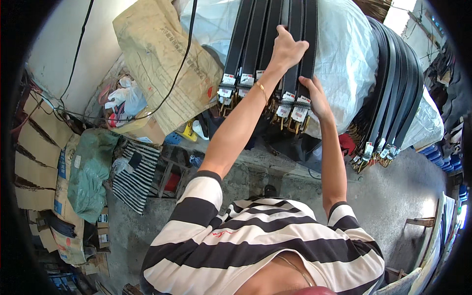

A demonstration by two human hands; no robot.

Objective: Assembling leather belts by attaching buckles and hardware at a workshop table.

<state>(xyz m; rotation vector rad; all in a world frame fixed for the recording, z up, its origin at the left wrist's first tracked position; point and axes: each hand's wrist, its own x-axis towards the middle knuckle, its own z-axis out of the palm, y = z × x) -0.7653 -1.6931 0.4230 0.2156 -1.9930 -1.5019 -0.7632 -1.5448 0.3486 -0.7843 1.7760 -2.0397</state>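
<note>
Several black belts [309, 29] with pale edge stitching hang side by side over a covered pile, with brass-coloured buckles [295, 126] and white tags [300, 112] at their near ends. My left hand [289, 49] lies across the middle belts, its thumb out to the right. The other fingers look curled, and whatever is under them is hidden. Lower down, my right hand [318, 98] grips the edge of the rightmost belt near its tag. That thumb lies on top, while most of its fingers are out of sight.
A second bundle of black belts [400, 83] hangs to the right over a whitish plastic sheet [344, 54]. Brown paper sacking [167, 64] lies on the left beside a dangling black cable [184, 56]. Cardboard boxes [34, 162] and a green sack [92, 177] stand further left.
</note>
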